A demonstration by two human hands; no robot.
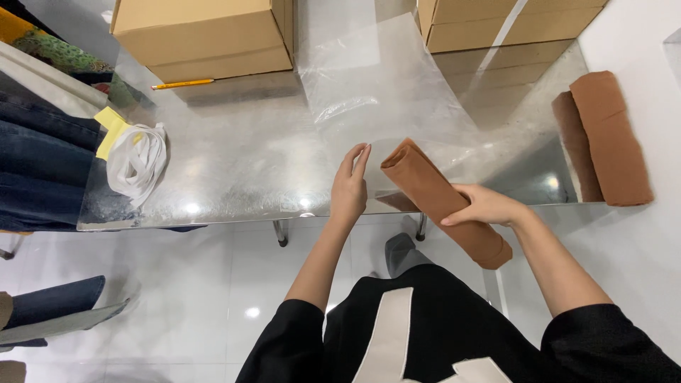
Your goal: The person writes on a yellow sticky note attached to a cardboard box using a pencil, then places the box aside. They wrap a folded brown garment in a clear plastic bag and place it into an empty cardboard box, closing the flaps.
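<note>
At the far left, folded dark jeans [42, 167] lay on the metal table [241, 177], partly over its left end, and just beside them sat a bunch of white straps [142, 159] with a yellow tag. Behind them a yellow pencil [182, 84] rested in front of a cardboard box [202, 35]. The middle of the table was bare and shining, so there was good room here for moving.

The left hand [349, 188] stood near the front edge of the table, its fingers straight and together, not clenched; it pressed or lifted the near edge of a clear plastic bag [376, 85], and I could not tell whether it pinched the film. The bag lay flat toward the back, between the two boxes.

The right hand [486, 206] grasped a rolled brown cloth [443, 202] around its lower half, the fingers wrapped over it. The roll was tilted, its upper end over the bag's near edge and its lower end hanging past the table front. In my judgement, the roll should have stayed tight and in line with the bag's opening, while the left hand kept the film open.

To the right, a second box [496, 25] stood at the back, and two more brown rolls [603, 138] lay side by side, touching, at the right end of the table.
</note>
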